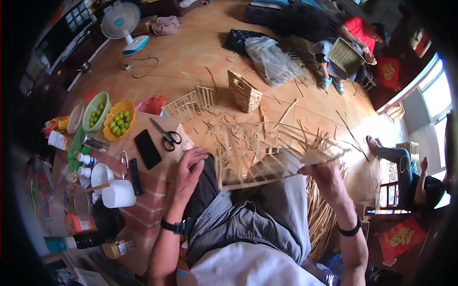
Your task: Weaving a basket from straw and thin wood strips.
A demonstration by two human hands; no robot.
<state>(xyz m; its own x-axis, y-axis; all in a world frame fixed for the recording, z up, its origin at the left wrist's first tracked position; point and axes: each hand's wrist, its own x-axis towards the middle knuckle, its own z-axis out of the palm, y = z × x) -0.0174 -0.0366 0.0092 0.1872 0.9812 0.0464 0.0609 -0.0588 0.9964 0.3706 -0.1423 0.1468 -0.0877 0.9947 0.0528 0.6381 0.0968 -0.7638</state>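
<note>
A half-woven basket frame (257, 178), thin-barred with a woven strip along its right part, is tilted over my lap and blurred by motion. My right hand (327, 177) grips its right end, fingers closed around the edge. To the left of the frame, by the table's edge, my left hand (190, 164) has loosely bent fingers apart from the thumb and appears to hold nothing. Black scissors (168, 137) and a dark phone (148, 149) lie on the table close to that hand.
Fruit bowls (119, 121), a white container (118, 194) and bottles crowd the table (151, 183). Straw bundles (319, 214) lie at my right. On the floor stand a woven basket (244, 90), a bare frame (193, 102) and a fan (125, 28). Two people sit at the right.
</note>
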